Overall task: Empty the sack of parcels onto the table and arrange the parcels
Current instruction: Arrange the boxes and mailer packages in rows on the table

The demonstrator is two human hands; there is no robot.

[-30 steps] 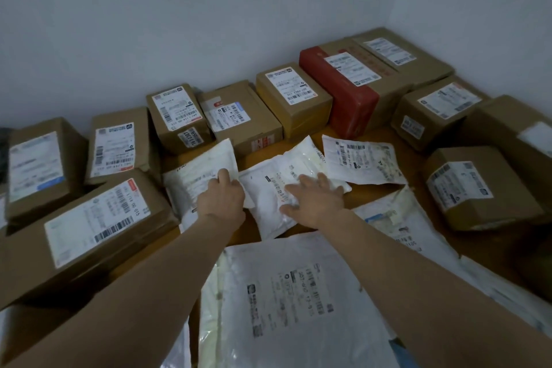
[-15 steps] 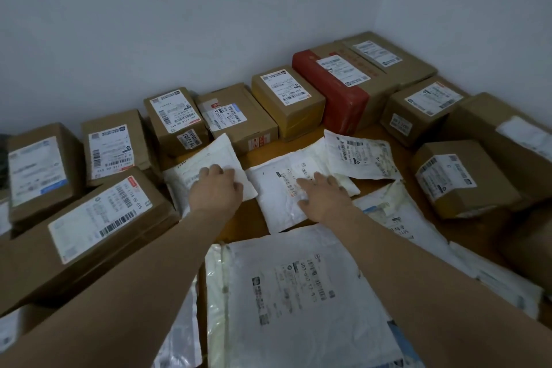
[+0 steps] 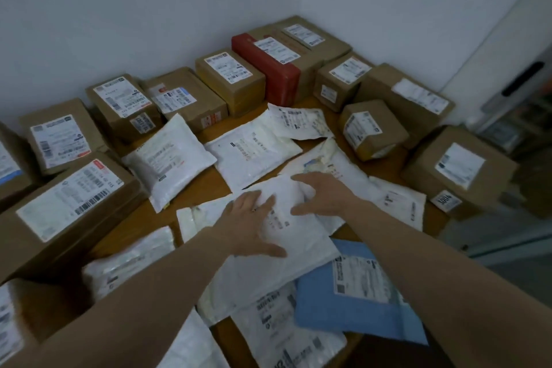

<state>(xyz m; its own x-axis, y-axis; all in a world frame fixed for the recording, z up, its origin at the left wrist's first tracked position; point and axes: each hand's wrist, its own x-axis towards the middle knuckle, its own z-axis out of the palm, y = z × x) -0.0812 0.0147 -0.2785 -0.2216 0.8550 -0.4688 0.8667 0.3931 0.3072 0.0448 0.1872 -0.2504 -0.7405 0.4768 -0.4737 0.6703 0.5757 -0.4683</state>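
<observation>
White-walled corner, wooden tabletop [image 3: 149, 227] ringed with brown cardboard boxes [image 3: 230, 75], soft mailers in the middle. Target is the large white plastic mailer bag [image 3: 304, 233], lying flat mid-table on top of other bags. It looks light, floppy and slick, so it will likely sag and slide; take opposite edges, not the centre. Left grip [image 3: 254, 224] lies flat on its left part, fingers spread. Right grip [image 3: 325, 197] is spread at its far right edge, contact unclear. Neither pinches anything.

Brown boxes [image 3: 230, 78] round edge, white mailers [image 3: 170, 158] flat ctr.
</observation>
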